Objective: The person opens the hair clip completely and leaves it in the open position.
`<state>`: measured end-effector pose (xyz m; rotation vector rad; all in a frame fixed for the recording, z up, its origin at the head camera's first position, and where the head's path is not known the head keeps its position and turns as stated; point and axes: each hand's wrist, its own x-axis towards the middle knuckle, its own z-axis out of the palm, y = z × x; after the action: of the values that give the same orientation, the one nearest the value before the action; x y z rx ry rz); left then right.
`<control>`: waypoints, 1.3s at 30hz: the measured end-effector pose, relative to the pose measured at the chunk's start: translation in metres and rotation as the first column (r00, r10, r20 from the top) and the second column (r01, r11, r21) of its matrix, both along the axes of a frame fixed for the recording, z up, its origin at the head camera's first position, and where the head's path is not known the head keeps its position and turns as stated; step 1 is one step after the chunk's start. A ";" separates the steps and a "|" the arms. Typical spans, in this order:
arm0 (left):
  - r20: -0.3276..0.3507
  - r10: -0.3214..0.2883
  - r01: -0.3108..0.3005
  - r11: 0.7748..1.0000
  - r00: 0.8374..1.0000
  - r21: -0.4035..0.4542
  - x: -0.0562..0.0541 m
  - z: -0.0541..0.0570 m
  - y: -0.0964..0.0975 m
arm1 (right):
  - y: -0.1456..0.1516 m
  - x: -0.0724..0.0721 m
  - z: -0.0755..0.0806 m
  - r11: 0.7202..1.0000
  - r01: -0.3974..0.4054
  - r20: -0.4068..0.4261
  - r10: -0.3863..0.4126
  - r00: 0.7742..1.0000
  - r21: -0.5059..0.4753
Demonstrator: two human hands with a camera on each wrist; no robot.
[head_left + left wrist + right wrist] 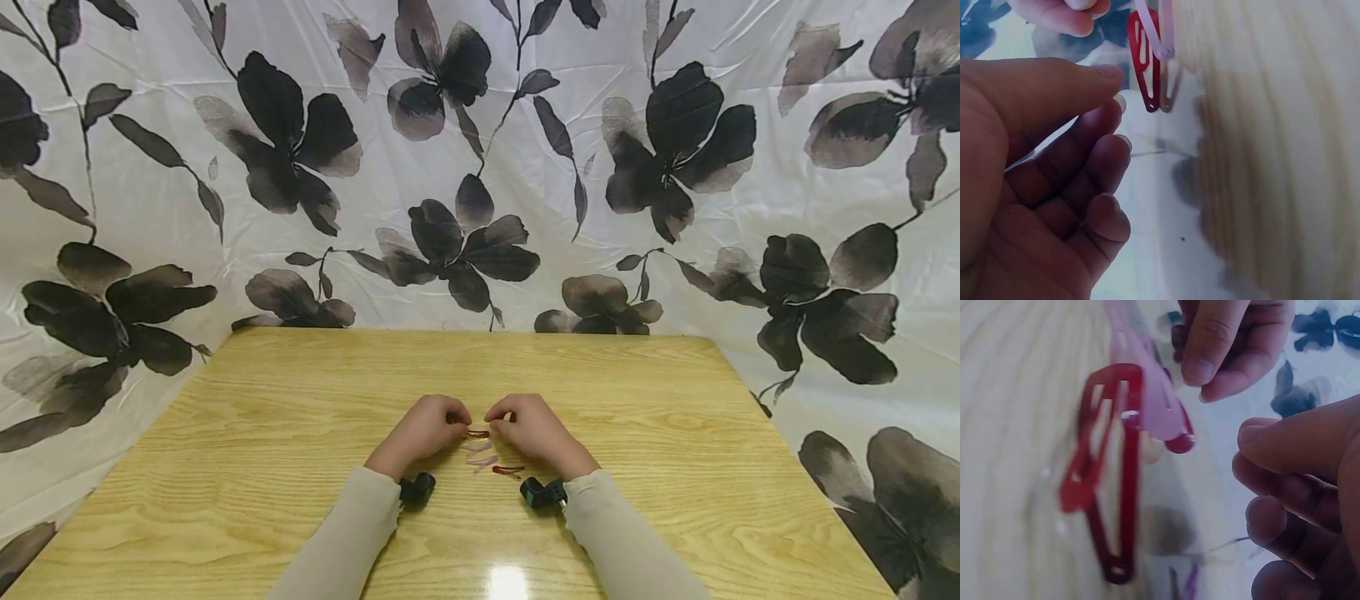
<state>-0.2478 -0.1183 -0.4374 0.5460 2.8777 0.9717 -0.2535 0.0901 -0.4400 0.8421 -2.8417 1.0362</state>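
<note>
Snap hair clips lie in a short column on the table between the two hands. At the far end is a red clip (477,434), and below it come two pink clips (482,460). Closest to the body sits another red clip (507,471), large and unclasped in the right wrist view. My left hand (433,427) hovers just left of the far red clip, thumb and index tips together, fingers loosely bent, nothing visible between them. On the other side my right hand (534,429) mirrors it, thumb near the index finger, holding nothing visible.
The wood-grain table (637,392) spreads around the hands on all sides. A white cloth with dark flowers (555,192) hangs behind it and along both sides. Black wrist cameras (417,490) sit below the hands at the sleeve cuffs.
</note>
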 end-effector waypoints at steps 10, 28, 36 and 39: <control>0.004 -0.038 0.038 0.999 0.999 0.004 0.004 0.009 0.008 | 0.009 0.000 0.009 0.999 0.017 0.064 -0.016 0.998 -0.027; 0.034 -0.154 0.154 0.988 0.987 -0.007 -0.004 0.015 0.034 | 0.029 0.000 0.029 0.999 0.041 0.159 -0.039 0.986 -0.010; 0.042 -0.192 0.194 0.980 0.981 -0.051 -0.006 0.019 0.044 | 0.038 -0.003 0.031 0.998 0.059 0.236 -0.052 0.970 -0.022; 0.054 -0.202 0.205 0.977 0.978 -0.064 -0.006 0.019 0.048 | 0.041 -0.003 0.032 0.998 0.060 0.232 -0.055 0.971 -0.013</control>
<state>-0.2542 -0.0703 -0.4181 0.7826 2.7349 0.8392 -0.2562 0.1315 -0.4075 0.6738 -3.0168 1.2284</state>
